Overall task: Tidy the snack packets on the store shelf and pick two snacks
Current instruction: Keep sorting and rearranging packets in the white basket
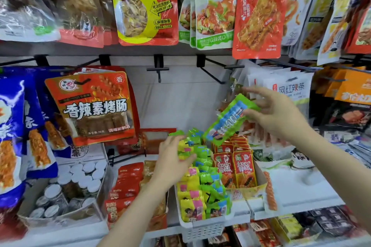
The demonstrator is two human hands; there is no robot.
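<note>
Nearest the camera, the white slotted basket (pixel 202 228) sits at the front edge of the store shelf (pixel 301 196), packed with small yellow and green snack packets (pixel 200 192) in rough rows; the front ones stand fairly orderly, while those toward the back look jumbled. The left hand (pixel 172 160) reaches into that far part of the basket, its fingers resting on and loosely curled over the green packets there, though I cannot tell whether it truly grips one. Just beside the basket, to its right, a cardboard tray holds upright red packets (pixel 234 166), which look neat already.

Above and slightly beyond, the right hand (pixel 275 110) pinches a single green packet (pixel 230 118) by its upper end, holding it tilted in the air over the basket's back rows.

Further back hang bigger bags on hooks, among them an orange sausage-snack bag (pixel 94 106).

My judgement: tidying is midway, with the rear green rows left to straighten. The lifted packet may be the first pick or may simply be going back; no second snack is set aside anywhere visible.
</note>
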